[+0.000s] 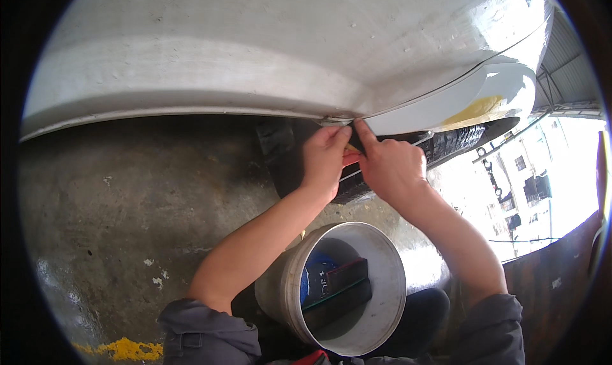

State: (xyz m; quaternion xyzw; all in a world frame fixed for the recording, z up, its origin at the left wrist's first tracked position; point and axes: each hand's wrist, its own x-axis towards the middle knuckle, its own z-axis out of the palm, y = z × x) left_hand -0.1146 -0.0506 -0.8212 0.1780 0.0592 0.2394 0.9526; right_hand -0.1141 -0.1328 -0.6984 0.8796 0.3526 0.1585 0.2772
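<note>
My left hand (322,159) is closed in a pinch, its thumb and fingertips up at the lower edge of a white car body panel (255,65). Beside it, my right hand (395,164) reaches its index finger up to the same spot, where the panel meets a white lower trim piece (414,110); its other fingers are curled. Between the hands show a small dark patch and a bit of yellow, too small and covered to name. Behind and below my hands is a black tyre (287,148), partly hidden by them.
Below my forearms stands a whitish bucket (384,263) holding a dark flat block (347,292) with a green edge and something blue (312,276). Concrete floor (146,206) spreads left, with a yellow paint mark (127,349). A yellow patch (475,109) marks the trim. Bright outdoors lies right.
</note>
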